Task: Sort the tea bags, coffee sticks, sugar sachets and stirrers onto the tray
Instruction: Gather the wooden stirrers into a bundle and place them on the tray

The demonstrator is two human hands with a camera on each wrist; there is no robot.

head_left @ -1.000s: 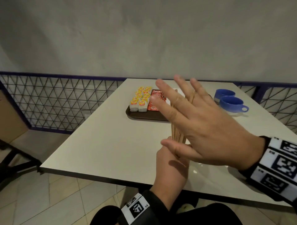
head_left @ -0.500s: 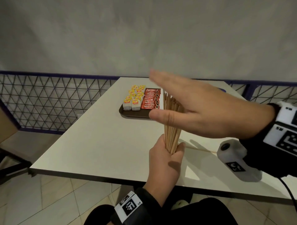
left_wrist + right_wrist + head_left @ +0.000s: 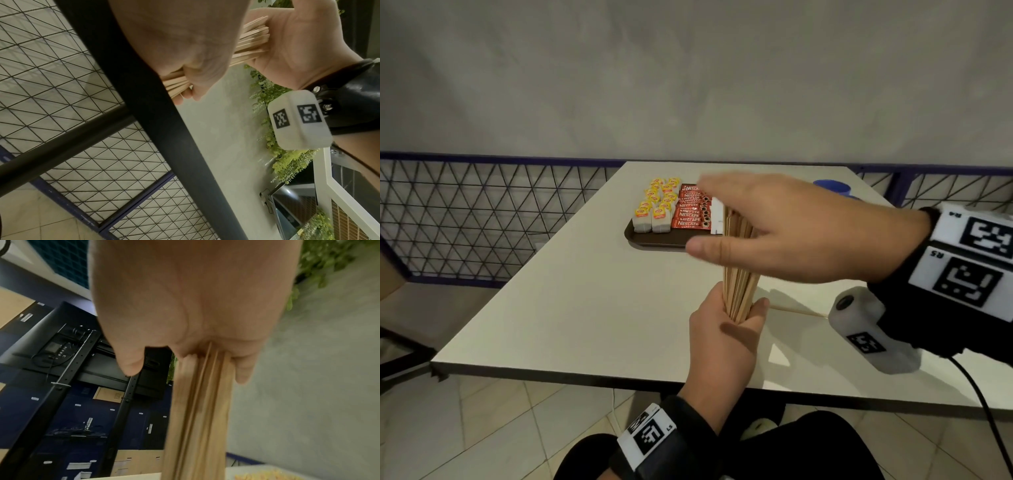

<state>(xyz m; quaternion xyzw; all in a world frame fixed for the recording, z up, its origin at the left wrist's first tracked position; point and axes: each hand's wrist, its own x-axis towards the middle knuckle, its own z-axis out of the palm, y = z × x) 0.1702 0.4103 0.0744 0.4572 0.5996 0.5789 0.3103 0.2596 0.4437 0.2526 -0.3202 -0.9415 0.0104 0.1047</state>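
My left hand point(image 3: 726, 335) grips a bundle of wooden stirrers point(image 3: 739, 291) upright above the white table point(image 3: 592, 308). My right hand point(image 3: 774, 233) lies flat, palm down, with straight fingers on the stirrers' top ends. In the left wrist view the stirrers point(image 3: 252, 37) run from my left hand point(image 3: 197, 65) to the right palm point(image 3: 298, 40). In the right wrist view the stirrers point(image 3: 199, 418) meet the palm of my right hand point(image 3: 185, 305). The brown tray point(image 3: 654, 241) beyond holds yellow-tagged tea bags point(image 3: 654, 209), red coffee sticks point(image 3: 691, 209) and white sugar sachets point(image 3: 717, 216) in rows.
One loose stirrer point(image 3: 798, 311) lies on the table to the right of my left hand. A blue cup point(image 3: 832, 188) stands at the back right, partly hidden by my right hand. A wire mesh fence point(image 3: 482, 222) runs behind and left of the table.
My right hand has turned from spread fingers in front of the bundle to flat, palm down on its top ends. The left hand keeps its hold on the stirrers.
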